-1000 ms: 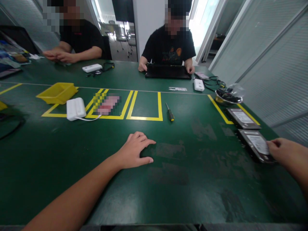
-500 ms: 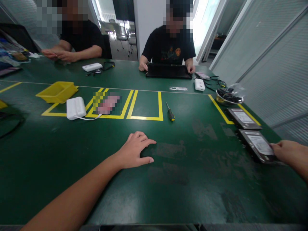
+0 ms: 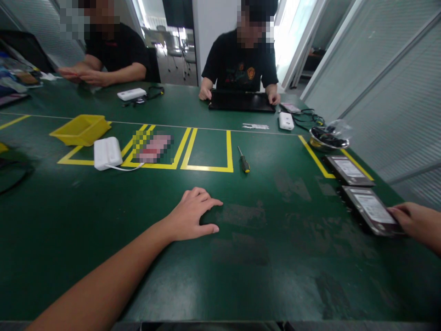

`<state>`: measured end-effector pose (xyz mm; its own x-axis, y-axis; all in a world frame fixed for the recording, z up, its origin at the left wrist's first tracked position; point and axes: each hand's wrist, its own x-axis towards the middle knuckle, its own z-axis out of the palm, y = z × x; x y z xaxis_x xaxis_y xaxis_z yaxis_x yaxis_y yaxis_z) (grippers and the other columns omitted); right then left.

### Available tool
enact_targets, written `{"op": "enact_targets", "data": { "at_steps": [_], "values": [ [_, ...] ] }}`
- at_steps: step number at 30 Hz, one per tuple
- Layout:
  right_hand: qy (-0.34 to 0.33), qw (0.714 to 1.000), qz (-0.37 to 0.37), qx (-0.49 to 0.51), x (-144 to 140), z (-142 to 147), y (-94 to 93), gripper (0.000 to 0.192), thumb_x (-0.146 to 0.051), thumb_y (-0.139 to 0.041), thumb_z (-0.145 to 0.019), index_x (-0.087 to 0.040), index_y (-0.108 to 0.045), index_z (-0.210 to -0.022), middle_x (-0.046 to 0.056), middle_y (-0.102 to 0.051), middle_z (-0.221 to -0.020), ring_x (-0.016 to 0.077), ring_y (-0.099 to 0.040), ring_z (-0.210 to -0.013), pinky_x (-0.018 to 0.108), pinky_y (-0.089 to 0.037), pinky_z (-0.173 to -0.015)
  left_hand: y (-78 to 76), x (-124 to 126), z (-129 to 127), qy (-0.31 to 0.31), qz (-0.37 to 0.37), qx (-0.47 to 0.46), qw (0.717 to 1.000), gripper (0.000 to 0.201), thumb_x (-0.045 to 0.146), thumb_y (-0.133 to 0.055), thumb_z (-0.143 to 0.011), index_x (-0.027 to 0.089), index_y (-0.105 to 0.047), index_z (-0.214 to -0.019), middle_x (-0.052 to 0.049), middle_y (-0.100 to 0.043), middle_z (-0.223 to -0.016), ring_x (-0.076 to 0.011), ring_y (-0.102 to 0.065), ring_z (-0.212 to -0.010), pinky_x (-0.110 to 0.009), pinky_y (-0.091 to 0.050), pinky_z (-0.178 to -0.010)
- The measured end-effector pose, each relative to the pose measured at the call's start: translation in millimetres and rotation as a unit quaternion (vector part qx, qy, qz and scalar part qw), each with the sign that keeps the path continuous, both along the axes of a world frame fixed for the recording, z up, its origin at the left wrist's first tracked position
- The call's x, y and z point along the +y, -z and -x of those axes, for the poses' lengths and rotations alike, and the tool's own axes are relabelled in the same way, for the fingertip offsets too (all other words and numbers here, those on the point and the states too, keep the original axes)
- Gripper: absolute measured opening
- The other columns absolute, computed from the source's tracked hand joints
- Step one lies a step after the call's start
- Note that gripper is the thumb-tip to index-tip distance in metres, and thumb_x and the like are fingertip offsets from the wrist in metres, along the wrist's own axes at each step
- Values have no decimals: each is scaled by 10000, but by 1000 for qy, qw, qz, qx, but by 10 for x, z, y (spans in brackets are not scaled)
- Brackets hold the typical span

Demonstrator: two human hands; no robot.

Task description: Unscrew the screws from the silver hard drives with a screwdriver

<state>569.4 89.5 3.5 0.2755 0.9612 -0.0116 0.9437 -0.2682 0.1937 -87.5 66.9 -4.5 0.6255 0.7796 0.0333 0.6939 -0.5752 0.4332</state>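
The left hand [image 3: 193,216] lies palm down, well to the left of the nearer hard drive [image 3: 372,209], thumb apart from forefinger. The right hand [image 3: 418,223] is half curled, its fingertips touching the drive's right edge.

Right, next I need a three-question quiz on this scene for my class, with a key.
1. Which of the camera wearer's hands is at the nearer hard drive?
2. True or false: the screwdriver lies inside the yellow tray.
3. Fill in: the wearer's left hand rests on a ___ tabletop.

Key:
1. The right hand.
2. False; the screwdriver lies on the tabletop.
3. Green.
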Motion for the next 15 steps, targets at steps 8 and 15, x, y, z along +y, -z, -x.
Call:
{"op": "enact_targets", "data": {
  "at_steps": [8, 15],
  "values": [
    [36, 994, 67, 84, 46, -50, -51, 262, -349, -443, -800, -207, -662, -775, 134, -736, -852, 272, -690, -765, 369, -492, -703, 6, -9, 1, 1, -1, 0, 1000, 633, 578, -678, -804, 285, -528, -1345, -65, -602, -1093, -310, -421, -1162, -432, -315, -923],
    [5, 992, 84, 96, 125, -45, -64, 229, -314, -442, -757, -216, -640, -697, 136, -721, -799, 278, -678, -746, 380, -490, -715, 12, 1, 6, 1, 2, 1, 1000, 636, 574, -680, -802, 285, -528, -1348, -70, -599, -1106, -310, -419, -1165, -434, -314, -931]
  ]
}}
